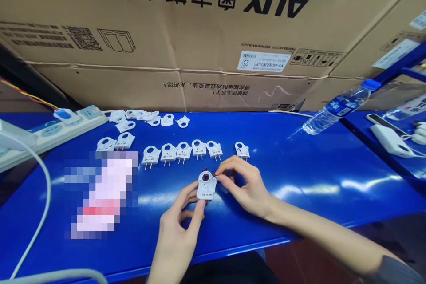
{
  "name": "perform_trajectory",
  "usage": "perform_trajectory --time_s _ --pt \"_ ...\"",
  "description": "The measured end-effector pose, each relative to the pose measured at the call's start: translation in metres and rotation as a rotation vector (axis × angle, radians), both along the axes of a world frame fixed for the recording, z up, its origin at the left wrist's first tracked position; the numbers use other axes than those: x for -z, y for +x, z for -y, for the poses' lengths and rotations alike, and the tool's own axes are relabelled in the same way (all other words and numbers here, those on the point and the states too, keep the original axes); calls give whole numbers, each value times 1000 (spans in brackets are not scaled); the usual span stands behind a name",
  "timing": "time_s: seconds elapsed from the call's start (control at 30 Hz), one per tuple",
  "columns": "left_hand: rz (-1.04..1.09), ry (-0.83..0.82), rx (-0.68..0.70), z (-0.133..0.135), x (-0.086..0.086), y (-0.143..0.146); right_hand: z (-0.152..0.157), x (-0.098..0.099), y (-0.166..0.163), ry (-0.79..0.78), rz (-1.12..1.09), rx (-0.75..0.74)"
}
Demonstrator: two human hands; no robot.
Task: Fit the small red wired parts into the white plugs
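Observation:
My left hand [181,224] pinches a white plug shell [206,185] by its lower edge and holds it upright over the blue table [299,173]. My right hand [244,184] is closed at the shell's upper right corner, its fingertips pressed together on a small red and dark part there. Just beyond the hands a row of several white plugs with metal prongs [181,152] lies on the table, and one more plug [242,150] lies apart at the row's right end.
Loose white shell halves [146,117] lie at the back left beside a power strip [49,131]. A white cable [43,195] crosses the left side. A water bottle [339,106] lies at the right. Large cardboard boxes [199,31] stand behind the table.

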State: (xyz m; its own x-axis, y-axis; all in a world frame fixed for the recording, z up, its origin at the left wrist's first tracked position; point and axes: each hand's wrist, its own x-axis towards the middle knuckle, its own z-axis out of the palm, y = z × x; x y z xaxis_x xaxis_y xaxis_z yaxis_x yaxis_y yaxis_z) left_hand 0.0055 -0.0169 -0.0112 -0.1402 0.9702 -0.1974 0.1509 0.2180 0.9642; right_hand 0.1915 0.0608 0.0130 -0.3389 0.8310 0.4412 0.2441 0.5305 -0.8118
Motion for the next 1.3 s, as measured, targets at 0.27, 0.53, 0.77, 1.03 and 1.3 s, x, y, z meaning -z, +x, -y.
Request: perform_trajectory --time_s 0.27,0.53,0.77,1.03,1.3 --pt "-58 18 -6 -3 -5 1 5 5 -5 14 42 -111" --pt "-103 44 39 -2 -3 -1 5 8 -3 17 135 -97" --pt "-147 67 33 -2 -4 -2 4 8 -3 81 150 -108" --pt "-152 44 14 -3 -5 1 4 10 -4 227 173 -106" --pt "-175 55 41 -3 -5 0 4 14 -3 269 210 -67"
